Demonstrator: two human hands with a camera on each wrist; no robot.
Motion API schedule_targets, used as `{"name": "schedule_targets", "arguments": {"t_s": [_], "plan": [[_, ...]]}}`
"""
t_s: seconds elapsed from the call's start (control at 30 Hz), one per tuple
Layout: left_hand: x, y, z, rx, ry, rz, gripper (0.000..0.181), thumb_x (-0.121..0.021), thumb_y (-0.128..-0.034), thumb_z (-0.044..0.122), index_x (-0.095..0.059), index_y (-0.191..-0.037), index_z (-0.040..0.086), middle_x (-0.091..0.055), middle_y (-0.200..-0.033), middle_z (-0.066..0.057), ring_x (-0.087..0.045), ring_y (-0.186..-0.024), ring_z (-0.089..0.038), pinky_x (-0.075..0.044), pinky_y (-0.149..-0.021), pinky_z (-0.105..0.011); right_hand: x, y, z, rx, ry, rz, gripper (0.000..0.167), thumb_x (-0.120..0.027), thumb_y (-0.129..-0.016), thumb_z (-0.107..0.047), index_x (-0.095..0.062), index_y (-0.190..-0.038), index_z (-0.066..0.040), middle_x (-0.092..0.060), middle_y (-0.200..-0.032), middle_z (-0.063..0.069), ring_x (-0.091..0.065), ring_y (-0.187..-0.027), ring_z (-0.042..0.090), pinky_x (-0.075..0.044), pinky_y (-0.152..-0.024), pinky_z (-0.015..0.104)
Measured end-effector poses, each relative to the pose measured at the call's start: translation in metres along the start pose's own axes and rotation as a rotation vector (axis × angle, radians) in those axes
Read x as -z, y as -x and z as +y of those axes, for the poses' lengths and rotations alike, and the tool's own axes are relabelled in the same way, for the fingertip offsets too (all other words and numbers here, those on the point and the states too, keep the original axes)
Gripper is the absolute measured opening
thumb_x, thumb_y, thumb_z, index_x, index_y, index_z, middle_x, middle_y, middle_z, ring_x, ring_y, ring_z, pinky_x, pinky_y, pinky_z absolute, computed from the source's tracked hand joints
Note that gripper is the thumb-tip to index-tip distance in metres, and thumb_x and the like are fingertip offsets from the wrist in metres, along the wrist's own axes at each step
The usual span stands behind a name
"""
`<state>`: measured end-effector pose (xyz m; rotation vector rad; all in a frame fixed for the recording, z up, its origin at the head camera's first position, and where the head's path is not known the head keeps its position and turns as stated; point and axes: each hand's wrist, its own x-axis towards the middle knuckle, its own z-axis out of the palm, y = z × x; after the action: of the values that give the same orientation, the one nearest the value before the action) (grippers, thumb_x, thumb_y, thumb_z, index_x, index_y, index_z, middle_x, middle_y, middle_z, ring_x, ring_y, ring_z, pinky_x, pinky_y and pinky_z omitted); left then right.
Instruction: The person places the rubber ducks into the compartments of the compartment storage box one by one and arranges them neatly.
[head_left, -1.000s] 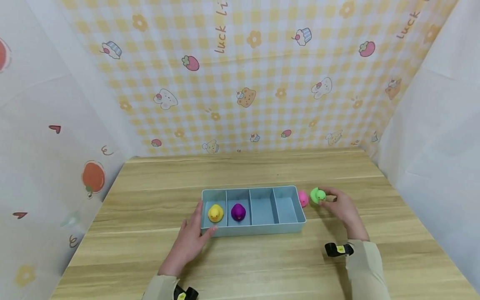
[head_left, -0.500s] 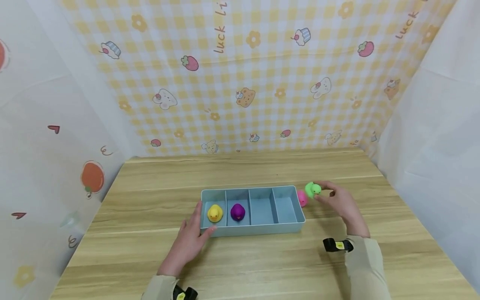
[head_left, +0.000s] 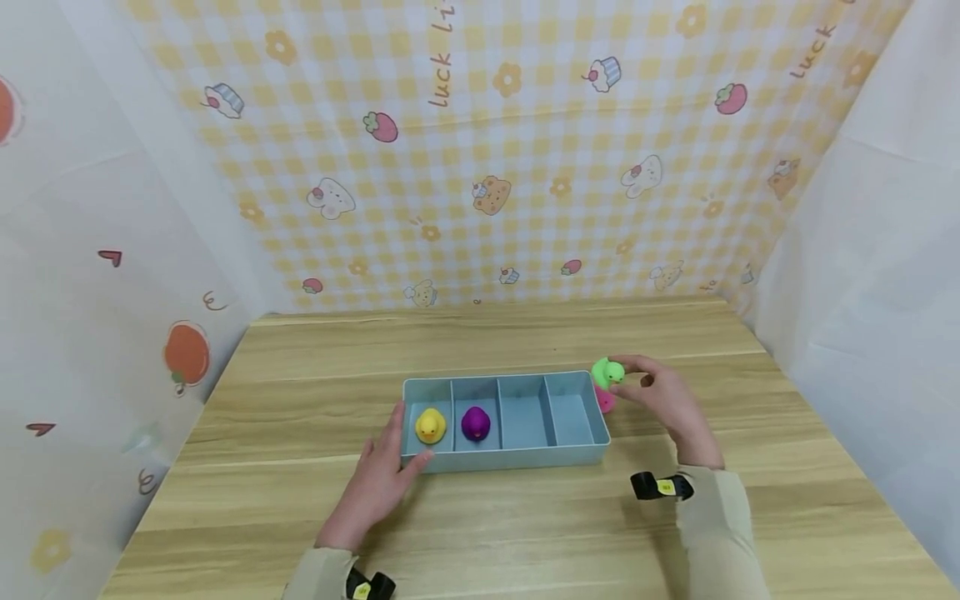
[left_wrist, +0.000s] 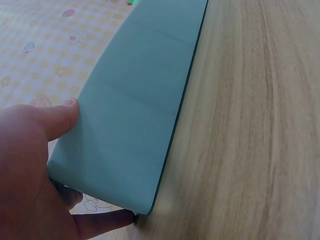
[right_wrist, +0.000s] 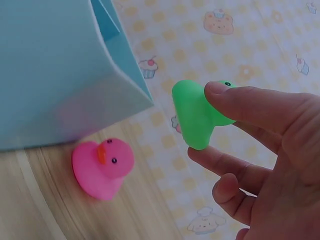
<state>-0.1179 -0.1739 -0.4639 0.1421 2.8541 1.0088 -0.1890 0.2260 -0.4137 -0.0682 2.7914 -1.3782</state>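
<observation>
A pale blue box with compartments (head_left: 506, 460) sits on the table. Its leftmost compartment holds a yellow rubber duck (head_left: 431, 426), and the one beside it a purple rubber duck (head_left: 476, 424). My left hand (head_left: 375, 479) rests against the box's left end, fairly straight fingers along the end wall and thumb (left_wrist: 62, 117) at the front wall's upper edge. My right hand (head_left: 666, 402) pinches a green rubber duck (right_wrist: 195, 112) between thumb and fingers, raised just off the box's right end. Below it, a pink rubber duck (right_wrist: 102, 170) stands on the table, close beside that end.
The two right compartments (head_left: 527, 412) of the box hold nothing. Wood-grain tabletop (head_left: 525, 525) surrounds the box. A yellow checked cloth (head_left: 510, 167) hangs behind the table, with white cloth (head_left: 862, 250) at the sides.
My right hand has lifted the green duck and carried it left, from beside the pink duck to above it. The left hand and the box have stayed put.
</observation>
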Motion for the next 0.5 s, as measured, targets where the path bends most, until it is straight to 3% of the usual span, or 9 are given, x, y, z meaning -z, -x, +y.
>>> {"name": "schedule_targets", "arguments": {"t_s": [0.3, 0.5], "plan": [[0.000, 0.001, 0.000, -0.007, 0.013, -0.006, 0.085, -0.054, -0.0966, 0.037, 0.000, -0.154, 0.006, -0.015, -0.158, -0.019, -0.022, -0.143, -0.039, -0.005, -0.115, -0.062, -0.017, 0.000, -0.014, 0.059, -0.064, -0.047, 0.044, -0.074, -0.083, -0.017, -0.061, -0.125, -0.010, -0.058, -0.114, 0.014, -0.037, -0.070, 0.015, -0.033, -0.053, 0.022], [0.001, 0.001, 0.000, -0.002, 0.012, -0.007, 0.084, -0.054, -0.0969, 0.037, 0.000, -0.154, 0.007, -0.014, -0.158, -0.019, -0.022, -0.142, -0.039, -0.005, -0.114, -0.063, -0.024, -0.001, -0.022, 0.053, -0.124, -0.081, 0.044, -0.073, -0.083, -0.012, -0.061, -0.124, -0.006, -0.058, -0.114, 0.018, -0.043, -0.066, 0.012, -0.042, -0.052, 0.022]]}}
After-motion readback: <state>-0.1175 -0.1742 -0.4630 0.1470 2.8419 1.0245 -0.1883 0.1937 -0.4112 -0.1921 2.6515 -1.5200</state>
